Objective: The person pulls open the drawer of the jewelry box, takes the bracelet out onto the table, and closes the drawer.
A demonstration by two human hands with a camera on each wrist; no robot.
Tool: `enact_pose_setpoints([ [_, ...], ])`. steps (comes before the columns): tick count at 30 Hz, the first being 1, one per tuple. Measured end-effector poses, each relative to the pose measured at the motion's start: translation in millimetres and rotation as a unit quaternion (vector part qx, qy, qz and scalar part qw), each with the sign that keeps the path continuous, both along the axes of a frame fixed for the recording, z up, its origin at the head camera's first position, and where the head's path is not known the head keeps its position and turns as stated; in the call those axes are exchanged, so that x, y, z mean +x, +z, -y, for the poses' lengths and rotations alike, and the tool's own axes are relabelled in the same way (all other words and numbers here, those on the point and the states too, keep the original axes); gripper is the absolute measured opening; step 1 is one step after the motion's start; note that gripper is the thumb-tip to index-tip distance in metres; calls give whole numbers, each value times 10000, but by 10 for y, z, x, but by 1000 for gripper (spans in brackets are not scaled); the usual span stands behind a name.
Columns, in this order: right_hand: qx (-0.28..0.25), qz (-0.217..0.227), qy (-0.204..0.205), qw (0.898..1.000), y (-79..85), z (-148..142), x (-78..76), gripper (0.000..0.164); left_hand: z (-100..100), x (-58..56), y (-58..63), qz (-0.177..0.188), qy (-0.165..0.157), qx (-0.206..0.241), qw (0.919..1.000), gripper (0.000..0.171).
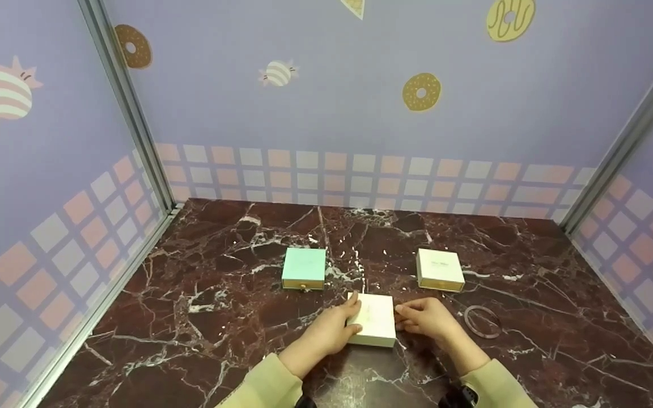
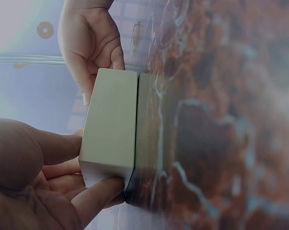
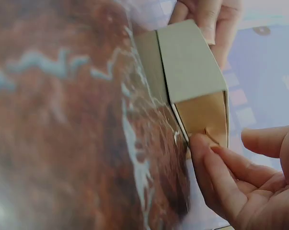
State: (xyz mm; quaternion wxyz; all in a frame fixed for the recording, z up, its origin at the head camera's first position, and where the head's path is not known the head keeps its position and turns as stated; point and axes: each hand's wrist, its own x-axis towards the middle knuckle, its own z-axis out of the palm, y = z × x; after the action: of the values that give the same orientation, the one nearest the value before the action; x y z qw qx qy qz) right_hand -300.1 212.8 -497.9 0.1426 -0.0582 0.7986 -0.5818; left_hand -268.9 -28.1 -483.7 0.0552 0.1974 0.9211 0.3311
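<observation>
A cream drawer-style gift box (image 1: 376,319) sits on the marble tabletop between both hands. My left hand (image 1: 332,326) grips its left end, thumb and fingers on opposite sides. At its right end, the fingertips of my right hand (image 1: 429,319) touch the gold drawer front (image 3: 202,115), beside a thin pull tab (image 3: 211,135). The right thumb stands apart from the box; whether the fingers pinch the tab is hard to make out. The drawer looks pushed in. Just right of that hand lies a pinkish-brown bangle (image 1: 482,322).
Behind the held box, a mint-green drawer box (image 1: 304,263) with a small knob stands to the left. Another cream box (image 1: 440,265) with a gold front is to the right. Patterned lilac walls (image 1: 338,85) enclose the marble tabletop (image 1: 202,340) at the back and sides.
</observation>
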Motion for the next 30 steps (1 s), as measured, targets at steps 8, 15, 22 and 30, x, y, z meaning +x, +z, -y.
enact_pose_setpoints([
  [8, -359, 173, 90, 9992, -51, -42, -38, 32, 3, -14, -6, 4, -20, -10, 10000, 57],
  [15, -59, -57, 74, 9999, -74, -13, -21, 27, 14, 5, -6, 78, -32, 12, 10000, 57],
  [22, 58, -143, -17, 9999, -97, -3, -11, 19, 20, 11, 5, 121, -102, 60, 9999, 57],
  [30, 72, -141, -79, 9998, -90, 4, 4, 16, 18, 6, 7, 50, -108, 6, 9999, 57],
])
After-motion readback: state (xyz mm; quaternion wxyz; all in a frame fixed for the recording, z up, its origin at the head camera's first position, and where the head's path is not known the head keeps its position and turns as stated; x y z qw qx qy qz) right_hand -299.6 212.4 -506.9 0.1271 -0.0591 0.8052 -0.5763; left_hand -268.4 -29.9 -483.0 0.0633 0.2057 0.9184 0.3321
